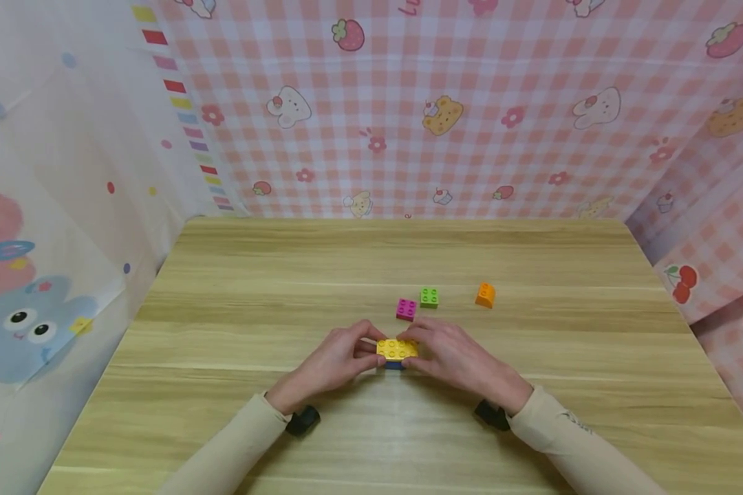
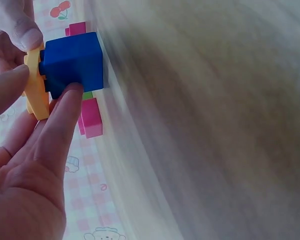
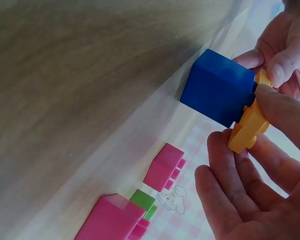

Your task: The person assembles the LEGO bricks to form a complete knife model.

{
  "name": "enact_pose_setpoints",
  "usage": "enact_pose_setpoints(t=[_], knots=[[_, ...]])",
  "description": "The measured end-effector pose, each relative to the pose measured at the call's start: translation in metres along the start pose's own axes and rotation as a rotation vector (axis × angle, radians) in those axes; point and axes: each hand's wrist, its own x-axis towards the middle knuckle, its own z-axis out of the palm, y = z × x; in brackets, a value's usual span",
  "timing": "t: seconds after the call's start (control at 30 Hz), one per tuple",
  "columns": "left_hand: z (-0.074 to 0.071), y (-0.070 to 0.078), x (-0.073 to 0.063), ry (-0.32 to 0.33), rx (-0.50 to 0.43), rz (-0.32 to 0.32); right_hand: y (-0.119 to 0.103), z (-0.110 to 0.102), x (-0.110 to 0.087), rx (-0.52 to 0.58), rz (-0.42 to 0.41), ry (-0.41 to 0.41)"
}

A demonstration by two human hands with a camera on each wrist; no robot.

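A flat yellow brick [image 1: 397, 348] with two rows of studs lies over a blue brick [image 1: 395, 366] on the table. In the left wrist view, blue studs show in a narrow gap beneath the yellow brick [image 2: 37, 85], which overhangs the blue brick [image 2: 74, 62]. My left hand [image 1: 340, 354] grips the left end, one finger reaching along the blue brick's side. From the other end my right hand [image 1: 448, 350] holds the yellow brick [image 3: 250, 130] between thumb and fingers. The blue brick [image 3: 217, 87] is largely uncovered in the right wrist view.
Just beyond the hands sit a magenta brick [image 1: 406, 309] and a lime green brick [image 1: 429, 298]. Farther right is an orange brick [image 1: 486, 295] with a rounded side. The wooden table [image 1: 254, 275] ends at a pink checked cloth [image 1: 378, 82].
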Motion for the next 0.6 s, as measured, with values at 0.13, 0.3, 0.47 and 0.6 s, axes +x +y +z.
enact_pose_setpoints(t=[0.13,0.3,0.47,0.6], knots=[[0.0006,-0.0004,0.0016,0.000,0.007,-0.003,0.0006,0.0008,-0.0004,-0.013,0.001,0.002],[0.0009,0.0009,0.0027,0.007,0.071,0.033,0.0011,0.0014,-0.0011,-0.043,-0.033,0.021],[0.0008,0.0034,0.0033,0.005,0.169,0.057,0.0002,0.0005,-0.0017,-0.048,-0.038,0.019],[-0.0019,0.0055,0.0018,0.004,0.281,0.061,0.0021,-0.0011,-0.0030,-0.024,-0.051,0.006]])
